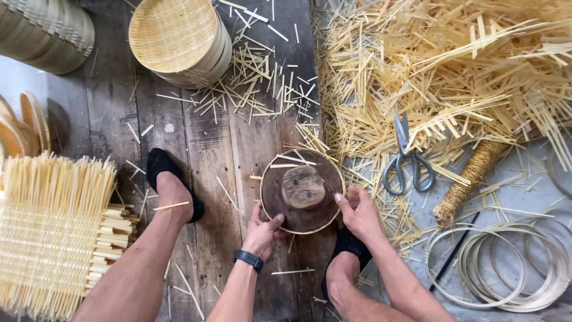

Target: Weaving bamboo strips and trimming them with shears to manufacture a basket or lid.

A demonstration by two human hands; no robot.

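At the lower centre of the frame a round dark wooden mould [302, 192], ringed by a thin pale bamboo hoop [266, 170] and topped with a small rounded wooden block [303, 186], sits on the plank floor [211, 143]. The left hand [262, 234] curls its fingers against the mould's lower left rim, thumb on top; the right hand [359, 213] clasps the lower right rim, fingers closed around the edge. A stack of woven bamboo trays [179, 39] stands at the upper left, holding nothing visible. Scissors [407, 156] lie among bamboo strips [453, 65] to the right. A woven mat [50, 232] at the lower left is cut off by the frame.
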